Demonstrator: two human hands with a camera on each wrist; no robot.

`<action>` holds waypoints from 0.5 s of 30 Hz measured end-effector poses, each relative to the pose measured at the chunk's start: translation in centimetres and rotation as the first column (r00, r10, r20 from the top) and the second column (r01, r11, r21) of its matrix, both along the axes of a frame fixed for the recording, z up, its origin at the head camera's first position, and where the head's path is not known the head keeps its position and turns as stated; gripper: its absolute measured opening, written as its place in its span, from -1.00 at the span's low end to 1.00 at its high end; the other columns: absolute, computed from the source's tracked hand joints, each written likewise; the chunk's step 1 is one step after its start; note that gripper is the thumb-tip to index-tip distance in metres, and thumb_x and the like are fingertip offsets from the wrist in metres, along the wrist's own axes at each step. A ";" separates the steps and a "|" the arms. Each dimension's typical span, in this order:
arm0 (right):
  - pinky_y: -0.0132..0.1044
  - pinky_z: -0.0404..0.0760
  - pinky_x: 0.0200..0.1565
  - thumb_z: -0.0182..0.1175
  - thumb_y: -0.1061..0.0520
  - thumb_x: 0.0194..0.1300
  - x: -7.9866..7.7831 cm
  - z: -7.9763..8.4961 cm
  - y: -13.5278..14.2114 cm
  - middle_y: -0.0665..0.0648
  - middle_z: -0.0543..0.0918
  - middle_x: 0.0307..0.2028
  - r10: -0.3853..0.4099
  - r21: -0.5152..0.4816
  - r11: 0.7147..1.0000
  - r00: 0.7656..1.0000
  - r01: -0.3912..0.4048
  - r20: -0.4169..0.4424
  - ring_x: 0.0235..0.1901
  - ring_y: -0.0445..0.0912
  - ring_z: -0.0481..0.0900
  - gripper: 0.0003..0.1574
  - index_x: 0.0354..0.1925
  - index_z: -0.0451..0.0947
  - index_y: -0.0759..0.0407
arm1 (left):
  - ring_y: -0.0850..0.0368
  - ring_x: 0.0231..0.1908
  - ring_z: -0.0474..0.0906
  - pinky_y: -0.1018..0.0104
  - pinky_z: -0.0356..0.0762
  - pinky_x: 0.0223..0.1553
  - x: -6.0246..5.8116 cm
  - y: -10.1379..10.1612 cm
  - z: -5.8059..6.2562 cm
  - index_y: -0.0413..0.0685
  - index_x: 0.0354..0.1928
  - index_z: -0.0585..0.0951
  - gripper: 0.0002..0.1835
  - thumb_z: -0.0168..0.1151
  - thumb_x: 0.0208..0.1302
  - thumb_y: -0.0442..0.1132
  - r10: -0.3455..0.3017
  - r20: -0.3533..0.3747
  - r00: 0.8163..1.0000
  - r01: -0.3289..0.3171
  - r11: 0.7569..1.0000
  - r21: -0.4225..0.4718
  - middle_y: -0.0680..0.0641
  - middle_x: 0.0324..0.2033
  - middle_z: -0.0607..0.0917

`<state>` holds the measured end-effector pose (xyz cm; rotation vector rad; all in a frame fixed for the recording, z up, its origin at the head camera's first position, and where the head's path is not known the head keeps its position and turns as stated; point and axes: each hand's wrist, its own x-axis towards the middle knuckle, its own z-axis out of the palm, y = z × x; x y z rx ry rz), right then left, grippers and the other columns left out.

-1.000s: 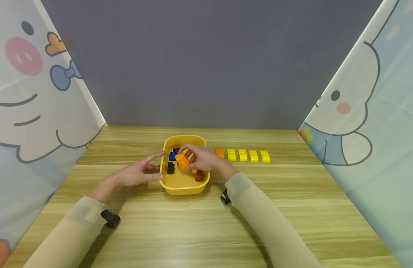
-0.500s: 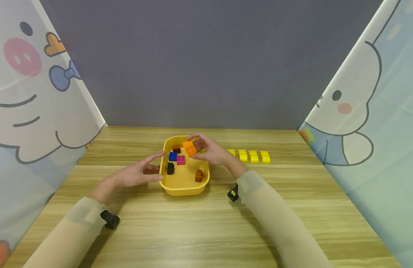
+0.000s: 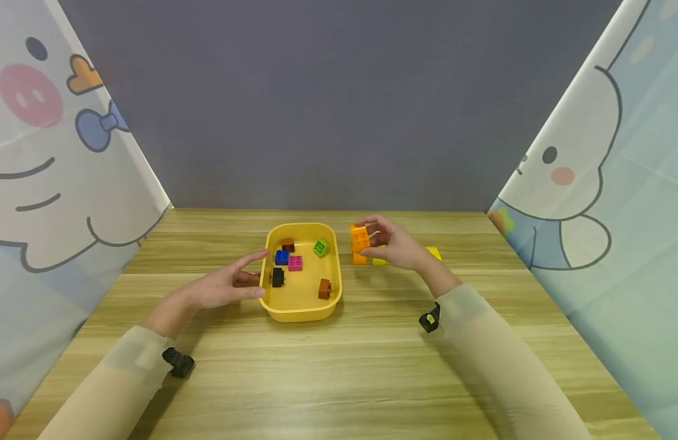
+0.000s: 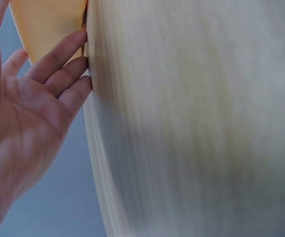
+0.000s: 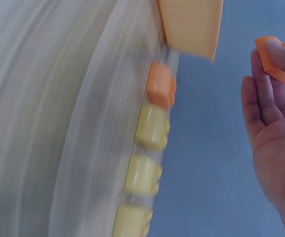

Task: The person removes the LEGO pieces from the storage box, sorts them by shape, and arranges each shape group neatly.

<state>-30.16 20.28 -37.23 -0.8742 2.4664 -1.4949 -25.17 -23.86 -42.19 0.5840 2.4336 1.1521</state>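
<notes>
In the head view my right hand [image 3: 403, 247] pinches an orange toy brick [image 3: 360, 236] between thumb and fingers, raised above the table right of a yellow bin [image 3: 301, 316]. Behind and just below it, a second orange brick [image 3: 359, 259] sits on the table. The right wrist view shows the held orange brick [image 5: 264, 53] tilted, studs turned away from the palm. My left hand [image 3: 220, 287] has its fingers spread at the bin's left side, fingertips at the rim. In the left wrist view those fingers lie loosely extended against the bin wall [image 4: 44, 29].
Inside the bin lie a green brick [image 3: 321, 247], a blue brick [image 3: 282, 257], a pink brick [image 3: 295, 263], a black brick [image 3: 277, 277] and two brown ones. Several yellow bricks [image 5: 152, 127] continue the row from the orange brick, partly hidden by my right hand in the head view.
My right hand has lifted the orange brick out of the bin and carried it right, above the row, uncovering the green brick. The left hand stays at the bin's side.
</notes>
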 end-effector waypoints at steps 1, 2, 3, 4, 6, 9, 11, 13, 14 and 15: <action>-0.27 0.76 -0.01 0.45 0.32 0.45 0.1 0.0 0.7 0.32 0.61 0.18 -0.012 0.003 1.000 1.000 0.012 -0.001 0.01 0.12 0.74 -0.26 0.49 0.46 0.05 | -0.45 0.49 0.49 -0.40 0.49 0.46 0.0 0.0 0.0 0.29 0.81 -0.06 0.05 0.39 0.54 0.12 -0.001 0.000 1.000 0.001 1.000 0.000 -0.45 0.50 0.52; -0.27 0.76 -0.04 0.45 0.30 0.46 0.1 0.0 1.4 0.31 0.61 0.17 -0.026 0.005 1.000 1.000 0.026 -0.001 0.00 0.12 0.73 -0.26 0.49 0.47 0.05 | -0.45 0.49 0.49 -0.40 0.50 0.45 0.0 0.0 0.0 0.28 0.81 -0.06 0.05 0.39 0.55 0.11 -0.001 0.000 1.000 0.001 1.000 0.000 -0.46 0.50 0.51; -0.27 0.75 -0.05 0.44 0.29 0.47 0.1 -0.1 2.1 0.31 0.61 0.18 -0.037 0.010 0.999 0.999 0.037 -0.001 0.00 0.11 0.73 -0.26 0.51 0.46 0.06 | -0.45 0.49 0.49 -0.40 0.50 0.45 0.0 0.0 0.0 0.28 0.81 -0.07 0.05 0.39 0.55 0.11 -0.004 -0.001 1.000 0.004 1.000 -0.001 -0.46 0.50 0.51; -0.27 0.75 -0.06 0.43 0.28 0.48 0.2 -0.2 2.8 0.32 0.61 0.18 -0.048 0.012 0.999 0.999 0.048 -0.002 0.00 0.10 0.74 -0.26 0.52 0.45 0.07 | -0.45 0.49 0.49 -0.40 0.50 0.45 -0.1 0.0 0.0 0.27 0.81 -0.06 0.04 0.39 0.55 0.10 -0.002 0.000 1.000 0.002 1.000 -0.001 -0.46 0.50 0.51; -0.28 0.76 -0.07 0.41 0.28 0.50 0.3 -0.2 4.2 0.36 0.60 0.19 -0.068 0.011 0.998 0.998 0.068 -0.003 0.01 0.08 0.74 -0.26 0.53 0.43 0.10 | -0.46 0.49 0.49 -0.41 0.50 0.45 -0.1 0.0 0.0 0.26 0.81 -0.07 0.04 0.39 0.55 0.10 -0.002 0.001 1.000 0.002 1.000 -0.001 -0.46 0.50 0.51; -0.28 0.77 -0.04 0.37 0.29 0.53 0.3 -0.4 6.3 0.37 0.54 0.24 -0.107 0.008 0.994 0.994 0.107 0.014 0.00 -0.01 0.74 -0.27 0.55 0.41 0.13 | -0.47 0.49 0.49 -0.42 0.49 0.45 -0.1 0.1 0.1 0.25 0.81 -0.08 0.06 0.39 0.55 0.09 -0.011 0.000 1.000 0.011 1.000 0.002 -0.48 0.50 0.50; -0.28 0.79 -0.02 0.36 0.30 0.54 0.3 -0.4 7.8 0.37 0.51 0.28 -0.136 0.009 0.991 0.990 0.136 0.026 0.00 -0.07 0.74 -0.27 0.56 0.40 0.14 | -0.47 0.49 0.48 -0.42 0.49 0.45 0.0 0.1 0.2 0.25 0.81 -0.08 0.06 0.40 0.55 0.09 -0.010 0.001 1.000 0.010 1.000 0.002 -0.48 0.50 0.50; -0.22 0.81 0.04 0.35 0.28 0.55 0.2 -0.6 9.3 0.35 0.47 0.33 -0.173 0.027 0.985 0.984 0.173 0.033 0.01 -0.10 0.73 -0.27 0.56 0.40 0.13 | -0.47 0.50 0.48 -0.41 0.49 0.45 0.0 0.1 0.1 0.26 0.81 -0.08 0.06 0.40 0.54 0.10 -0.008 0.000 1.000 0.008 1.000 -0.001 -0.48 0.51 0.49; -0.22 0.81 0.06 0.36 0.28 0.55 0.2 -0.7 10.0 0.34 0.46 0.35 -0.195 0.037 0.980 0.980 0.193 0.035 0.00 -0.12 0.72 -0.27 0.57 0.39 0.12 | -0.47 0.50 0.48 -0.41 0.49 0.46 0.0 0.1 0.1 0.27 0.81 -0.08 0.06 0.40 0.54 0.10 -0.005 0.001 1.000 0.005 1.000 -0.002 -0.48 0.51 0.50; -0.20 0.81 0.07 0.35 0.27 0.55 0.1 -0.8 10.8 0.34 0.46 0.37 -0.214 0.049 0.976 0.976 0.212 0.033 0.01 -0.13 0.71 -0.26 0.57 0.39 0.12 | -0.46 0.50 0.48 -0.41 0.49 0.46 0.0 0.1 0.1 0.27 0.81 -0.07 0.06 0.40 0.54 0.10 -0.002 0.003 1.000 0.002 1.000 -0.003 -0.47 0.51 0.50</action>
